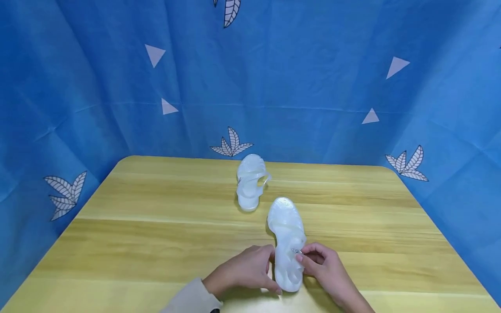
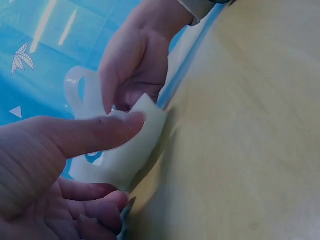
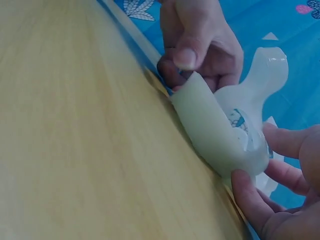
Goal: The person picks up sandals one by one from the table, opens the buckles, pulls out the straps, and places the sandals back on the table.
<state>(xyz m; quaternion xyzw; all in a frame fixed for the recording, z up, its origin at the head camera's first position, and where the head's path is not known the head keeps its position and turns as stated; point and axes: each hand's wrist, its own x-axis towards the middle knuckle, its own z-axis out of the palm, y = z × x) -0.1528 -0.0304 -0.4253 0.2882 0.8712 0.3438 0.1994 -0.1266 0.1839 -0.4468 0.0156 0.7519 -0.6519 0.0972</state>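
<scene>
A whitish, translucent jelly sandal (image 1: 285,217) lies on the table near me, its toe away from me and its heel toward me. At its left side, my left hand (image 1: 250,266) holds the heel end, thumb at the heel and fingers bent along the side. My right hand (image 1: 325,266) pinches the strap on the other side, by a small metal buckle (image 1: 296,251). In the left wrist view, the left thumb crosses in front of the heel (image 2: 150,122). The right wrist view shows the heel's outer wall (image 3: 205,125) and the right fingers around the strap.
A matching sandal (image 1: 248,191) stands farther back on the wood-grain table (image 1: 156,243), left of the near one. Behind and beside the table hangs a blue cloth (image 1: 305,78) with leaf and triangle prints.
</scene>
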